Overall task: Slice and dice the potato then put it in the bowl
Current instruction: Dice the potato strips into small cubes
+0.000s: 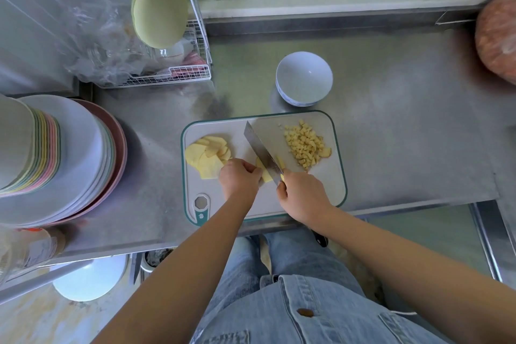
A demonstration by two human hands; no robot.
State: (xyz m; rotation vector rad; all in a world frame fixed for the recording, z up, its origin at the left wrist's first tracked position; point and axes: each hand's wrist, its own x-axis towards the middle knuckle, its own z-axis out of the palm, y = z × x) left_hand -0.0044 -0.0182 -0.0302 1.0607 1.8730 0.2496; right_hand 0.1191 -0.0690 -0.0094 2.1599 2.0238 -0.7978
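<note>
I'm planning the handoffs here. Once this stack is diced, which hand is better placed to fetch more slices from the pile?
Left. The left hand, holding the potato strips, lies beside the slice pile at the cutting board's left end; the right hand grips the knife, farther away.

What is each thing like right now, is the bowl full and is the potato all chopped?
bowl, upright, empty.
diced potato, piled on the cutting board, right side.
potato slices, heaped on the left side, not diced.
potato strips, held down by the left hand.
knife, gripped by the right hand, blade among the strips.
</note>
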